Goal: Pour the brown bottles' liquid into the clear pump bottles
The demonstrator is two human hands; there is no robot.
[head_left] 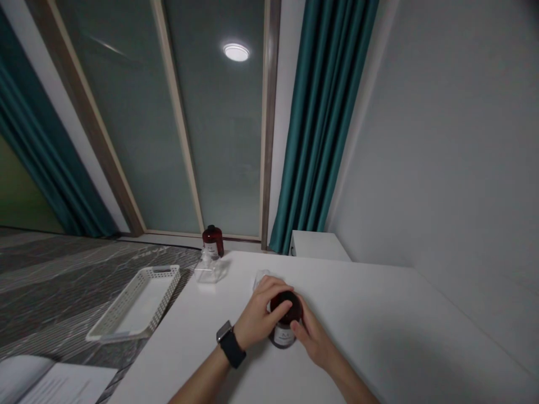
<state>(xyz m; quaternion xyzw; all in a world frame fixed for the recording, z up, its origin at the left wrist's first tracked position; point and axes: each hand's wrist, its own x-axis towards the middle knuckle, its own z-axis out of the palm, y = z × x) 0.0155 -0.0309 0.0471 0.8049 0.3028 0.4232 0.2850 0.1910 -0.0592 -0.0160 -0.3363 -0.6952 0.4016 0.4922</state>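
A dark brown bottle (284,338) with a white label stands upright on the white table in front of me. My left hand (261,313), with a watch on its wrist, curls over the upper left of the bottle, its thumb lying across the dark top. From the right side my right hand (312,336) wraps around the same bottle, thumb near the label. Partly hidden behind my left hand is a clear object (261,277) whose kind I cannot make out.
At the table's far left corner stand a clear pump bottle (208,270) and a reddish-brown bottle (213,240) with a dark cap. A white perforated basket (97,330) lies left of the table (421,336), an open book (63,384) nearer. Behind is a white cabinet (320,246).
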